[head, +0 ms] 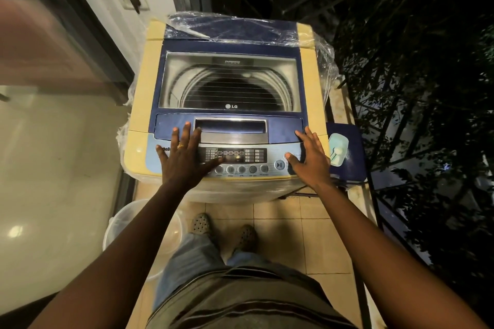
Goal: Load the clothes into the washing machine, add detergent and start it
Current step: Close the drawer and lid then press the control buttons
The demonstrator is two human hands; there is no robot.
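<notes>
Now L hand [184,157] & R hand [310,157] flat on washer [139,115] front edge, fingers [187,131] straight, empty.

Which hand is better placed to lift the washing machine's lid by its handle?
Left, probably. The left hand lies flat with a fingertip at the edge of the lid handle. The right hand rests farther off, by the right side of the washing machine.
</notes>
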